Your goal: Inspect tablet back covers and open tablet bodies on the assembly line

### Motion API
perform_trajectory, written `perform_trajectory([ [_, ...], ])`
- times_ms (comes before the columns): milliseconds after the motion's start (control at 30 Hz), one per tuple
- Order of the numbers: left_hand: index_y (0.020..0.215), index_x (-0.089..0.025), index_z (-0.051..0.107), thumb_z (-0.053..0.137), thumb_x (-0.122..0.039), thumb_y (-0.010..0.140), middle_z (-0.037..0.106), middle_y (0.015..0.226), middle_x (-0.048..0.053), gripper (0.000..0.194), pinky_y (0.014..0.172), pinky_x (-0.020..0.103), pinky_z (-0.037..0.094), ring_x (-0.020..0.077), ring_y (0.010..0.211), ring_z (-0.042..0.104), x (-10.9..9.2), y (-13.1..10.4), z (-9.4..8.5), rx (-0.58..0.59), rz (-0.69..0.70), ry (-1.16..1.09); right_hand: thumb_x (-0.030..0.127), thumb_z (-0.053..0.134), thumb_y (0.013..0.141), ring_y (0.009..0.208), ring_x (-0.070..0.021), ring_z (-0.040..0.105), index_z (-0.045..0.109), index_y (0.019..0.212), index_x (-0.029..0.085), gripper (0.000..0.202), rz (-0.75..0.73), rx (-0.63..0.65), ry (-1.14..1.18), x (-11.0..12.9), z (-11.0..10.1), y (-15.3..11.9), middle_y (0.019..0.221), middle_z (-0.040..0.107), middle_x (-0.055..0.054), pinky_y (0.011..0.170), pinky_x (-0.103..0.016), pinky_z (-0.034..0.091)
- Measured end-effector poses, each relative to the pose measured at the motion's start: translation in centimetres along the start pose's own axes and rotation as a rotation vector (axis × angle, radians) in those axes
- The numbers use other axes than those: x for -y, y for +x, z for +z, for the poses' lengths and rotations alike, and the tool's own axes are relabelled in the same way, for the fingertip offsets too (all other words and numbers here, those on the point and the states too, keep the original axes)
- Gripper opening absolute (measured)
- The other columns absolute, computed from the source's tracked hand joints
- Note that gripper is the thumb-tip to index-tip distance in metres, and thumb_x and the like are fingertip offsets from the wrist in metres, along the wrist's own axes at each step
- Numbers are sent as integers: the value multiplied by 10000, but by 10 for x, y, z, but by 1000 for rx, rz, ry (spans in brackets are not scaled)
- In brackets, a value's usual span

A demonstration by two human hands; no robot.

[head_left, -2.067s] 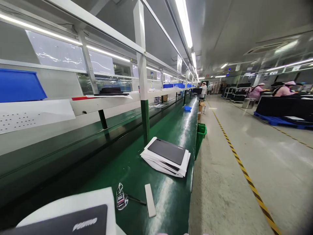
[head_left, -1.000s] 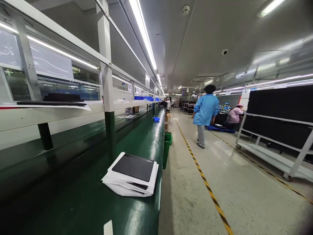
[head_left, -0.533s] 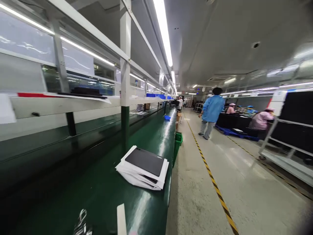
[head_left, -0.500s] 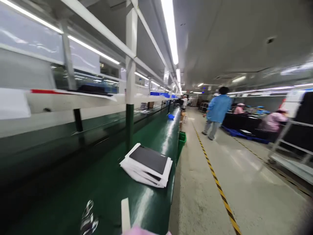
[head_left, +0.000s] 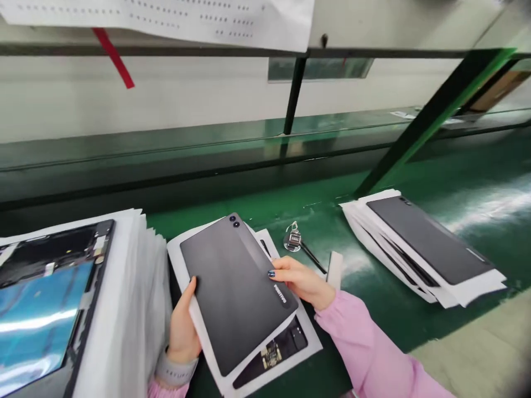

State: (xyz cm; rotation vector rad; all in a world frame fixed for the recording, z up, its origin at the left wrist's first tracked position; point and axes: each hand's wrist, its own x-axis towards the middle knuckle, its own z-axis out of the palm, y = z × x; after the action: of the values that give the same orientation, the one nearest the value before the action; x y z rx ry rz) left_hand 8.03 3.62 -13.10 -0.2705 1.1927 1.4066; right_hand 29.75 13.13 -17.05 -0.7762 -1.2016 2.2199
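A dark grey tablet back cover, with two camera rings and a printed logo, lies tilted between my hands over a white sheet. My left hand grips its left edge, thumb on top. At the right edge, my right hand holds it with fingers on its surface. Underneath shows a black part with gold-coloured components, resting on another white sheet. Left of my hands stands a tall stack of white sheets, topped by an opened tablet with a blue film-covered area.
On the green bench, a second stack with a grey cover lies to the right. A small shiny metal-and-clear item, a black stick and a whitish strip sit behind my right hand. A green post slants beyond.
My view has swung left and down, from along the bench and aisle to the work in front of me. Both hands are now in sight, holding the tablet back cover.
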Motion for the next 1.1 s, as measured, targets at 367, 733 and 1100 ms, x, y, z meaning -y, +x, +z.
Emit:
perform_trajectory([
  [367,803,-77,712,482,-105,961,771,659,100,281,739,362,641,217,522,724,-1,5,-1,-19,-43,4,570,906,595,558,-88,527,758,634,180,419,11,-165,13,2,10,0,631,646,32,537,-201,385],
  [733,992,-52,749,456,-258,1013,804,806,136,359,803,365,633,265,774,778,-2,6,-3,103,-77,-27,550,921,571,552,-132,617,768,657,208,384,58,-231,45,5,13,-1,650,721,6,547,-234,470],
  [1100,921,-55,745,459,-201,992,779,706,124,329,693,326,631,250,725,771,-3,7,-2,94,-107,-16,561,906,602,529,-139,604,764,697,215,386,100,-247,31,7,17,-1,618,703,21,533,-239,463],
])
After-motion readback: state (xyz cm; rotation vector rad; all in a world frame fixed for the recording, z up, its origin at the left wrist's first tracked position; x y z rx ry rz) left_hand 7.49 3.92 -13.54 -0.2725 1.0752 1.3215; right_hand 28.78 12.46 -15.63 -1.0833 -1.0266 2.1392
